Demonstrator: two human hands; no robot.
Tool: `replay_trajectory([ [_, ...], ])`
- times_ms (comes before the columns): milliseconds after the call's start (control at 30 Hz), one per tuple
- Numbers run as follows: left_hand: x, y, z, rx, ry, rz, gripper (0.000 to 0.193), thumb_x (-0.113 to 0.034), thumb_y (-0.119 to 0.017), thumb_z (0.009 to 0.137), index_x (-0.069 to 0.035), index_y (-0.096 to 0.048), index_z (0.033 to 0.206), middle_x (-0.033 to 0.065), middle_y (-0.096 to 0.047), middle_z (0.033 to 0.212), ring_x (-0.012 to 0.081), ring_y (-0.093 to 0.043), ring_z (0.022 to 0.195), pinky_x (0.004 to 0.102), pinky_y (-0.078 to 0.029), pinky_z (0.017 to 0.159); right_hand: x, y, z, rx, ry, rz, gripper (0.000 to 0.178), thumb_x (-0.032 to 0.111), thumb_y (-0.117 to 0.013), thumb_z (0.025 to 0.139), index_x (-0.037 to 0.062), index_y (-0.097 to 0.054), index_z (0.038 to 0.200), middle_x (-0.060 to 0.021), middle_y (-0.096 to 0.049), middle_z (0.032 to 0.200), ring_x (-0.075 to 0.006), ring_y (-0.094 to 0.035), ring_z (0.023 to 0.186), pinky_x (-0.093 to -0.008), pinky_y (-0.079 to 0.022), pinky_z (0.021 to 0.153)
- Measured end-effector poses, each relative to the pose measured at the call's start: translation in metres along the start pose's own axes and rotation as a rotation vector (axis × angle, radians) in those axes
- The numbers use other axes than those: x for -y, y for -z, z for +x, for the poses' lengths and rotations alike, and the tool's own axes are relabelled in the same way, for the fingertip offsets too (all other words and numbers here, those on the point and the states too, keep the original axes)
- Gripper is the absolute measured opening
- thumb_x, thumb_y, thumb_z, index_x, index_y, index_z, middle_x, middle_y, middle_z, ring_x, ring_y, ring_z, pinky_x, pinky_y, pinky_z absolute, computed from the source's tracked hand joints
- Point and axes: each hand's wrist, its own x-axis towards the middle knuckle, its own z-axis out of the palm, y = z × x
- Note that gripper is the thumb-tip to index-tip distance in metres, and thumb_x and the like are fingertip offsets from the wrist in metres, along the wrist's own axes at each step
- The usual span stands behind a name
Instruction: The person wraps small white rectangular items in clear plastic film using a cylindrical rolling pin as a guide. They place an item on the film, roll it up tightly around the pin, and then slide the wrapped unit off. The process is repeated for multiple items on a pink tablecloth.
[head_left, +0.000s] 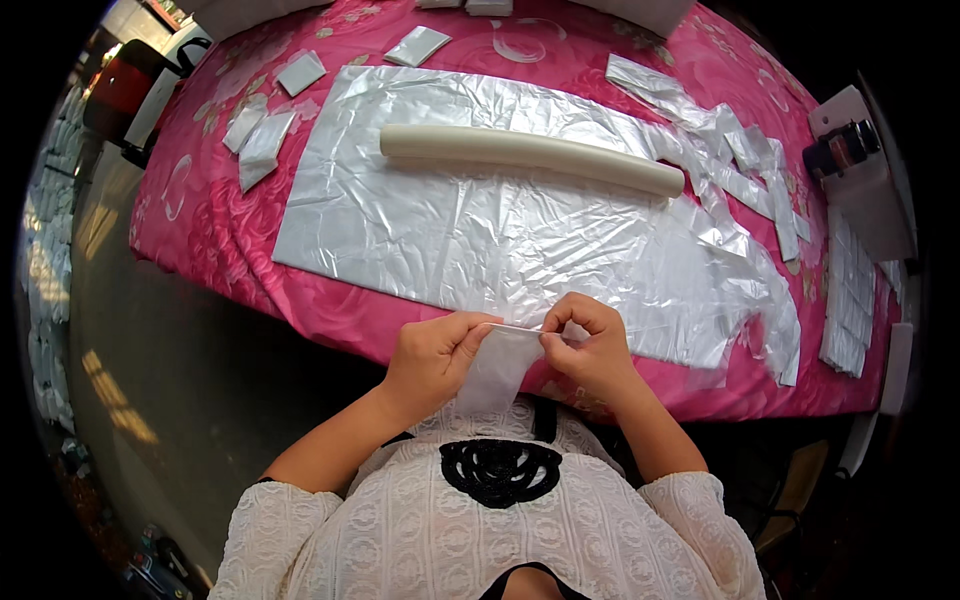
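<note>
Left hand (430,352) and right hand (590,345) both have a pinched grip on a translucent film piece (499,372), near side of the cream roll (530,160). Probably featherlight, floppy, kinda slippery; I'd hold the top corners.

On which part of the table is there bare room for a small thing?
Bare pink tablecloth lies left of the plastic sheet, nearer than the folded packets, and behind the sheet's middle. The right is crowded with crumpled strips and a white bundle.

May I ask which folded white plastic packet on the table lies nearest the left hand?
The lowest packet left of the large silvery plastic sheet; others lie farther off.
</note>
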Motion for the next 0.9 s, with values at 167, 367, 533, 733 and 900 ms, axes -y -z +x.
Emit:
replay_trajectory([
  [167, -0.008, 0.002, 0.007, 0.119, 0.254, -0.103, 0.02, -0.014, -0.057, 0.086, -0.001, -0.063, 0.1, 0.0114, -0.065, 0.076, 0.0094, -0.061, 0.066, 0.0245, -0.047, 0.059, -0.001, 0.004, -0.004, -0.022, -0.201, 0.237, 0.004, 0.0, -0.059, 0.072, 0.0019, -0.056, 0.069, 0.0018, -0.054, 0.068, -0.005, -0.049, 0.062, -0.0193, -0.039, 0.057],
  [367, 0.016, 0.012, -0.004, 0.253, 0.268, -0.14, 0.022, -0.014, -0.061, 0.083, 0.0, -0.062, 0.1, 0.011, -0.065, 0.076, 0.0076, -0.057, 0.065, 0.0248, -0.046, 0.059, -0.006, 0.006, 0.008, -0.061, -0.249, 0.411, 0.003, 0.0, -0.059, 0.077, 0.0013, -0.057, 0.076, 0.0028, -0.055, 0.072, -0.0028, -0.047, 0.063, -0.0174, -0.038, 0.056],
  [533, 0.031, 0.064, 0.011, -0.127, 0.243, -0.056, 0.02, -0.013, -0.061, 0.083, 0.001, -0.054, 0.07, 0.0002, -0.041, 0.051, 0.0047, -0.034, 0.051, 0.0257, -0.03, 0.044, -0.003, -0.009, 0.01, -0.056, -0.271, 0.372, 0.003, 0.001, -0.059, 0.08, 0.0005, -0.059, 0.084, 0.0027, -0.055, 0.073, -0.0025, -0.047, 0.064, -0.0173, -0.038, 0.057],
  [733, 0.117, 0.222, 0.062, -0.661, 0.184, -0.131, 0.021, -0.016, -0.054, 0.088, 0.003, -0.062, 0.094, 0.0021, -0.063, 0.081, 0.0029, -0.053, 0.069, 0.0189, -0.042, 0.061, -0.011, -0.005, 0.008, -0.07, -0.237, 0.298, 0.007, 0.003, -0.06, 0.081, 0.0005, -0.06, 0.087, 0.0014, -0.056, 0.075, -0.0038, -0.049, 0.066, -0.0181, -0.04, 0.061],
  [900, 0.171, 0.272, 0.054, -0.688, 0.39, 0.889, 0.066, -0.035, -0.061, 0.08, 0.008, -0.038, 0.125, 0.0274, -0.044, 0.125, 0.0392, -0.043, 0.116, 0.0403, -0.035, 0.097, -0.011, 0.014, 0.032, -0.163, 0.208, -0.292, 0.015, 0.005, -0.063, 0.074, 0.0037, -0.061, 0.089, -0.0063, -0.059, 0.088, -0.0183, -0.056, 0.079, -0.0294, -0.045, 0.069],
])
